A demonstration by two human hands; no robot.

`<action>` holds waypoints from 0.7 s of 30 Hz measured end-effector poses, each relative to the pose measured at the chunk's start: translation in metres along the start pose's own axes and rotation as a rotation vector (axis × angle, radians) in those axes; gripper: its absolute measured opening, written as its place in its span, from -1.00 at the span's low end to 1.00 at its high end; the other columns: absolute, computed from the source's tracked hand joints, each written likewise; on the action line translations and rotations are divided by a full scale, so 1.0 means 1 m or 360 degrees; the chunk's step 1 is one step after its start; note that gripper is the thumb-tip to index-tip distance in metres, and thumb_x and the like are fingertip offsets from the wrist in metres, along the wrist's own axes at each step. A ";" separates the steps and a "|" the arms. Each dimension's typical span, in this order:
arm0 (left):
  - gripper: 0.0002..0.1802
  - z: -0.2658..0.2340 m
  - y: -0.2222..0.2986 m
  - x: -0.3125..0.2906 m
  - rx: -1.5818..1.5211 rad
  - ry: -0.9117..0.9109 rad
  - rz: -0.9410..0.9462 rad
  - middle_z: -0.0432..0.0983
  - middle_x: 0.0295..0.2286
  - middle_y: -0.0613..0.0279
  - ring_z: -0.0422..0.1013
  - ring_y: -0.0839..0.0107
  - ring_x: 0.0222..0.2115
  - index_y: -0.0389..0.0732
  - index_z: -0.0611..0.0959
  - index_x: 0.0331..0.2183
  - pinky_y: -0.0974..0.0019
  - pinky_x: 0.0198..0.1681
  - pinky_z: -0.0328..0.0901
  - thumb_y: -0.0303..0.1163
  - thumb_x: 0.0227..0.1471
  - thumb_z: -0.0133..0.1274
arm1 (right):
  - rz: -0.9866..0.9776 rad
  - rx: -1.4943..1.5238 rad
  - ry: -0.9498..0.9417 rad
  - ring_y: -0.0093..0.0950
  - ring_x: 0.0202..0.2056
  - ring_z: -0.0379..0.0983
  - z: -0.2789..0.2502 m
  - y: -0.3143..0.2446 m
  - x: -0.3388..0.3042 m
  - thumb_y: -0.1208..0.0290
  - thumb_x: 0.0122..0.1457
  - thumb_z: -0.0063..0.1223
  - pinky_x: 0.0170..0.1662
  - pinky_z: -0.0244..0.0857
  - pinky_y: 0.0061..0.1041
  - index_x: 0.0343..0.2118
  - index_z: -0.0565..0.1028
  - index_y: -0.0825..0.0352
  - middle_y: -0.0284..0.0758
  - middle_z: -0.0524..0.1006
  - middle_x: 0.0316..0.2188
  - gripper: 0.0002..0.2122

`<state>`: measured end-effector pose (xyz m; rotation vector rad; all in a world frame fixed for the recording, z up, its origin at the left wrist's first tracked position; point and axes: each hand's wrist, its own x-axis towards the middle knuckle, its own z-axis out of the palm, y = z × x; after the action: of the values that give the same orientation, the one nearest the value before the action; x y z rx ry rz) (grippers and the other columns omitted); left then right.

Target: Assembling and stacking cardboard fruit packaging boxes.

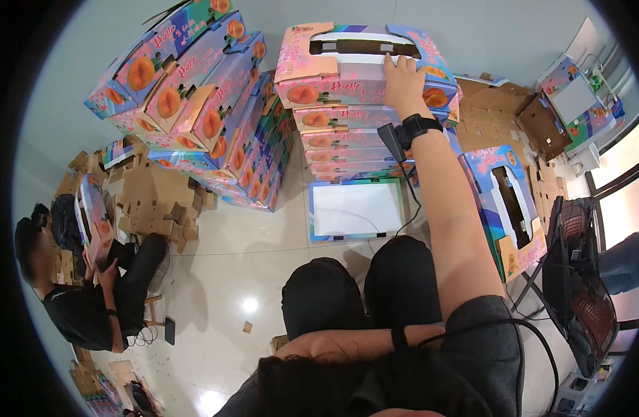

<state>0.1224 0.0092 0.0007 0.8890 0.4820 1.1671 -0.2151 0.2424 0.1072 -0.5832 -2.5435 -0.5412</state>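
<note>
My right hand [405, 82] reaches forward and rests on the front top edge of a fruit carton [343, 85]. Its fingers are spread and stretched out beside the long dark opening in the lid. This carton, printed with orange fruit and pink blossom, tops a stack of similar cartons [333, 139]. A dark band with a black device [396, 141] and a cable sits on my right wrist. My left forearm lies bent across my lap, and my left hand [425, 333] is tucked near my right upper arm, its fingers hidden.
More printed cartons [215, 118] stand in a leaning stack at left. A flat white panel [354, 210] with a coloured border lies before my knees. One carton [510, 205] stands at right, near a black mesh chair [580, 278]. A seated person [76, 306] holds a carton at far left.
</note>
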 end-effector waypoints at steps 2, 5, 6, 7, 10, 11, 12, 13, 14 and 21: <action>-0.55 0.000 0.000 -0.001 -0.0009 0.0003 0.0000 0.45 -0.22 0.11 0.36 0.39 -0.20 -0.21 0.43 -0.07 0.36 -0.13 0.25 -0.56 -0.10 -0.06 | 0.0003 0.0025 0.0015 -0.30 0.01 0.23 0.002 0.000 0.001 0.37 -0.13 0.13 0.01 0.12 -0.07 0.12 0.26 0.18 -0.26 0.35 -0.09 -0.37; -0.56 0.002 0.001 0.000 -0.0020 -0.0003 0.0006 0.45 -0.22 0.11 0.36 0.39 -0.21 -0.21 0.43 -0.08 0.36 -0.13 0.24 -0.56 -0.10 -0.07 | 0.0005 0.0030 0.0003 -0.28 0.02 0.23 0.003 0.002 0.001 0.38 -0.21 0.18 0.00 0.14 -0.10 0.14 0.24 0.17 -0.23 0.35 -0.08 -0.29; -0.56 0.003 0.000 0.001 -0.0025 -0.0004 0.0008 0.45 -0.22 0.12 0.36 0.40 -0.21 -0.22 0.43 -0.08 0.37 -0.14 0.24 -0.56 -0.10 -0.07 | 0.0004 0.0012 -0.0023 -0.29 0.03 0.23 0.001 0.002 0.001 0.36 -0.21 0.19 0.00 0.14 -0.10 0.15 0.22 0.17 -0.23 0.34 -0.07 -0.27; -0.57 0.003 0.001 0.002 -0.0027 -0.0004 0.0014 0.45 -0.23 0.12 0.36 0.40 -0.21 -0.22 0.43 -0.08 0.37 -0.14 0.24 -0.56 -0.09 -0.07 | -0.0004 0.0012 -0.0025 -0.29 0.03 0.23 0.001 0.002 0.001 0.36 -0.21 0.19 0.00 0.14 -0.10 0.15 0.22 0.17 -0.23 0.34 -0.07 -0.27; -0.58 0.006 0.000 0.004 -0.0049 -0.0004 0.0019 0.45 -0.23 0.12 0.36 0.40 -0.21 -0.23 0.43 -0.09 0.37 -0.14 0.24 -0.56 -0.09 -0.08 | -0.0008 0.0057 0.0004 -0.28 0.04 0.22 0.001 0.002 0.000 0.33 -0.22 0.23 0.01 0.14 -0.11 0.16 0.19 0.17 -0.23 0.34 -0.06 -0.23; -0.58 0.006 0.000 0.006 -0.0054 -0.0009 0.0017 0.45 -0.23 0.13 0.36 0.40 -0.22 -0.23 0.43 -0.09 0.37 -0.14 0.24 -0.56 -0.09 -0.09 | -0.0039 0.0063 0.0000 -0.29 0.02 0.22 0.000 0.004 -0.001 0.35 -0.17 0.17 -0.01 0.13 -0.09 0.14 0.22 0.20 -0.24 0.34 -0.08 -0.30; -0.59 0.007 0.000 0.006 -0.0055 -0.0016 0.0014 0.45 -0.24 0.13 0.36 0.41 -0.22 -0.23 0.43 -0.10 0.38 -0.14 0.24 -0.56 -0.09 -0.09 | -0.0069 0.0069 -0.0004 -0.30 0.00 0.23 0.000 0.006 -0.002 0.38 -0.11 0.12 -0.02 0.12 -0.08 0.12 0.25 0.22 -0.25 0.35 -0.09 -0.37; -0.59 0.003 0.002 0.005 -0.0061 -0.0021 0.0013 0.45 -0.24 0.13 0.35 0.41 -0.22 -0.24 0.43 -0.10 0.38 -0.15 0.24 -0.56 -0.08 -0.09 | -0.0071 0.0058 -0.0005 -0.30 0.00 0.23 -0.001 0.008 -0.001 0.38 -0.11 0.12 -0.02 0.12 -0.08 0.12 0.25 0.22 -0.25 0.35 -0.09 -0.37; -0.59 0.003 0.003 0.004 -0.0062 -0.0012 0.0016 0.45 -0.24 0.13 0.35 0.41 -0.22 -0.24 0.43 -0.10 0.38 -0.15 0.24 -0.57 -0.08 -0.09 | -0.0092 0.0060 -0.0006 -0.30 0.00 0.23 -0.001 0.006 0.000 0.38 -0.12 0.12 -0.03 0.13 -0.10 0.12 0.25 0.22 -0.25 0.35 -0.10 -0.37; -0.62 0.000 0.008 0.010 -0.0061 0.0018 0.0032 0.45 -0.26 0.15 0.35 0.42 -0.24 -0.26 0.44 -0.12 0.39 -0.16 0.24 -0.57 -0.07 -0.12 | -0.0179 0.0049 -0.0105 -0.32 0.01 0.22 -0.008 0.011 0.001 0.37 -0.17 0.17 -0.05 0.17 -0.14 0.14 0.23 0.19 -0.27 0.34 -0.09 -0.31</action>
<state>0.1216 0.0196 0.0083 0.8563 0.4588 1.1967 -0.2076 0.2484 0.1175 -0.4562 -2.6543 -0.5288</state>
